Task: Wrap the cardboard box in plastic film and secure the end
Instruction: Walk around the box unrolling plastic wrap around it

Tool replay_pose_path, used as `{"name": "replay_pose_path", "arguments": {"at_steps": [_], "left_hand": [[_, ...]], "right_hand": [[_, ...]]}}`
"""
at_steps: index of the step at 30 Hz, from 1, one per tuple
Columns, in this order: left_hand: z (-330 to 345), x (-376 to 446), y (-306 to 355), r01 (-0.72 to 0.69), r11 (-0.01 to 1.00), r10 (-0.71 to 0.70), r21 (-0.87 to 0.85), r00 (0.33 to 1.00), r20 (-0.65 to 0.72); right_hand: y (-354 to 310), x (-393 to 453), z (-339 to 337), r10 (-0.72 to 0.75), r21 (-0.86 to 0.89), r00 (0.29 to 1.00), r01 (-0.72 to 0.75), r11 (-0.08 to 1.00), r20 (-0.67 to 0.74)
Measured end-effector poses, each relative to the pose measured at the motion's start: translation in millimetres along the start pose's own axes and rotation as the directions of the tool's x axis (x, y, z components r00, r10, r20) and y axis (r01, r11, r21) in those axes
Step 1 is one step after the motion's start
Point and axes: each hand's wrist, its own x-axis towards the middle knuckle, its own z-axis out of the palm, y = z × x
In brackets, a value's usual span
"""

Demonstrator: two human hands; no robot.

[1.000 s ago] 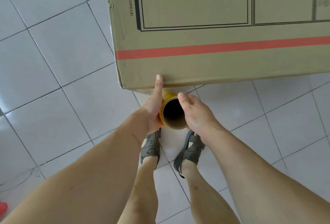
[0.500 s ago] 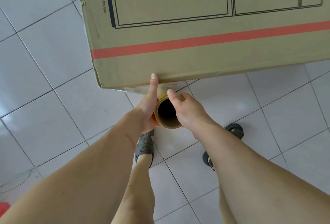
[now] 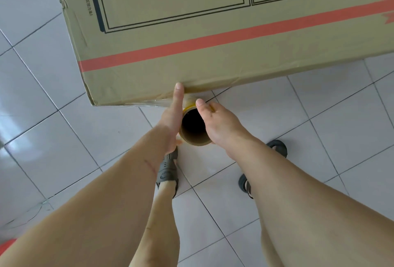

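Observation:
A large cardboard box (image 3: 191, 32) with a red tape stripe and black printed frames fills the upper half of the view. Below its near edge I hold a roll of plastic film (image 3: 195, 136) on a cardboard tube, its open end facing me. My left hand (image 3: 172, 121) grips the roll's left side, with the thumb stretched up against the box's edge. My right hand (image 3: 217, 121) grips the right side, thumb over the tube's rim. A strip of clear film (image 3: 155, 103) shows along the box's lower edge, left of my thumb.
The floor (image 3: 53, 139) is light glossy tile. My feet in grey sandals, one (image 3: 168, 170) and the other (image 3: 277, 149), stand just below the roll. Something red (image 3: 6, 245) shows at the bottom left corner. The box's left corner (image 3: 92, 102) is near.
The box has shifted across the view as I stepped sideways along it, first left, then partly back. My right foot moved out to the right. Both hands kept their grip on the roll.

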Motion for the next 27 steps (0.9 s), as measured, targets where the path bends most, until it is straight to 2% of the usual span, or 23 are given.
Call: {"name": "replay_pose_path", "arguments": {"at_steps": [2,5,8,10,13,15,17,20,22,25,27], "left_hand": [[5.7,1.2,4.3,-0.060,0.998,0.062,0.028,0.996,-0.067],[9.9,2.4,8.4,-0.030,0.999,0.029,-0.027,0.999,-0.027],[12.8,-0.1,9.2,0.035,0.995,-0.026,-0.098,0.995,0.094],[17.8,2.8,6.0,0.063,0.986,-0.038,-0.154,0.987,0.158],[30.3,3.5,5.6,0.053,0.997,-0.047,-0.050,0.992,0.114],[38.8,5.4,7.8,-0.022,0.999,0.021,0.039,1.000,0.019],[45.2,7.2,13.1,-0.104,0.993,0.106,0.064,0.994,-0.034],[53.9,8.0,18.6,-0.068,0.998,0.068,-0.011,0.997,0.019],[61.5,1.8,19.5,-0.034,0.998,0.039,-0.059,0.996,0.084],[69.7,1.4,8.1,0.042,0.986,-0.023,-0.163,0.993,0.117],[77.1,-0.9,3.9,0.034,0.993,-0.023,-0.110,0.995,0.096]], "right_hand": [[3.8,0.4,-5.9,0.029,0.103,0.999,-0.034,0.994,0.044],[11.7,-1.4,-8.9,0.112,0.321,0.979,-0.162,0.933,0.170],[22.5,2.1,-13.8,0.053,0.315,0.985,-0.103,0.944,0.163],[23.9,2.9,-21.0,0.015,0.194,0.996,-0.033,0.980,0.091],[24.0,6.5,-31.2,-0.008,0.045,1.000,0.007,0.999,0.013],[25.2,8.3,-34.7,0.027,0.094,1.000,-0.027,0.995,0.010],[26.4,8.1,-39.0,0.090,0.221,0.995,-0.096,0.971,0.037],[27.5,8.6,-49.8,0.093,0.286,0.994,-0.105,0.953,0.055],[28.6,9.5,-56.2,0.065,0.206,0.998,-0.065,0.976,0.008],[30.1,8.6,-64.0,-0.024,-0.038,0.998,0.022,0.999,-0.058],[33.6,6.6,-69.2,-0.041,-0.134,0.997,0.032,0.991,-0.066]]}}
